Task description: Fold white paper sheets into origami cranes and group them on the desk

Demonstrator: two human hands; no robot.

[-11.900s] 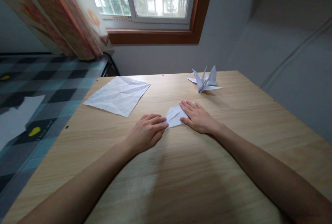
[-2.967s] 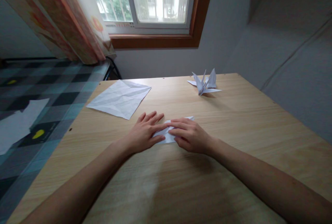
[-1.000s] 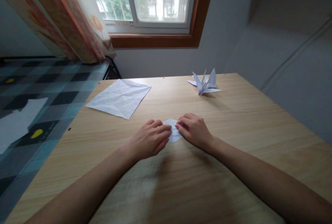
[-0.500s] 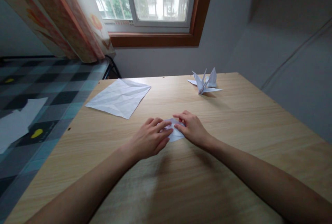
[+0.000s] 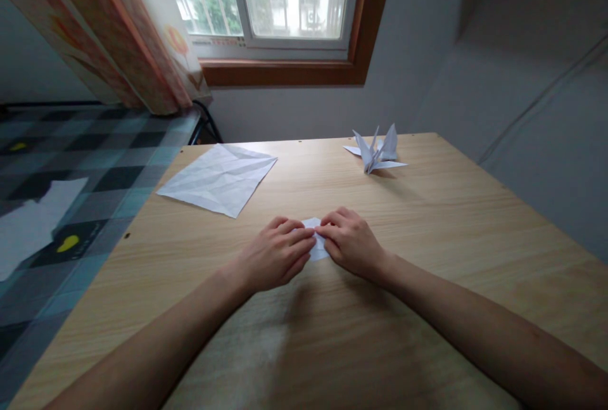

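Note:
A small piece of folded white paper lies on the wooden table between my hands, partly covered by them. My left hand rests on its left side, fingers close together and pressing it down. On its right side, the fingers of my right hand are drawn together, with the fingertips on the paper near those of the left. The paper's lower layers and the outer edges under my hands are hidden.
White folded paper cranes stand at the table's back right; they overlap. A creased white sheet lies at the back left. Left of the table, torn-looking white paper lies on a checked bed cover. A window is behind.
My right hand's thumb and index finger, spread apart before, have come together on the paper, and the hand covers more of its right side. My left hand has barely moved.

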